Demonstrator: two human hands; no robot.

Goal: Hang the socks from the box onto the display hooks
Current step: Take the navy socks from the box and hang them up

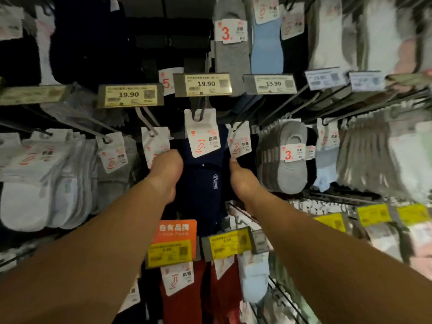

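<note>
A pack of navy socks [203, 181] with a white card header [202, 134] hangs in the middle of the display, its header slot over a dark hook [201, 113]. My left hand [167, 170] grips the pack's left side, the fingers hidden behind it. My right hand [238, 181] holds the right side, thumb up along the edge and fingers out of sight behind the socks. The box is not in view.
Neighbouring hooks carry white and grey socks [58, 178] to the left and grey liner socks [292, 157] to the right. Price tags reading 19.90 [203, 84] stick out above; yellow tags [228, 243] and an orange sign [174, 230] jut out below, over red socks [187, 300].
</note>
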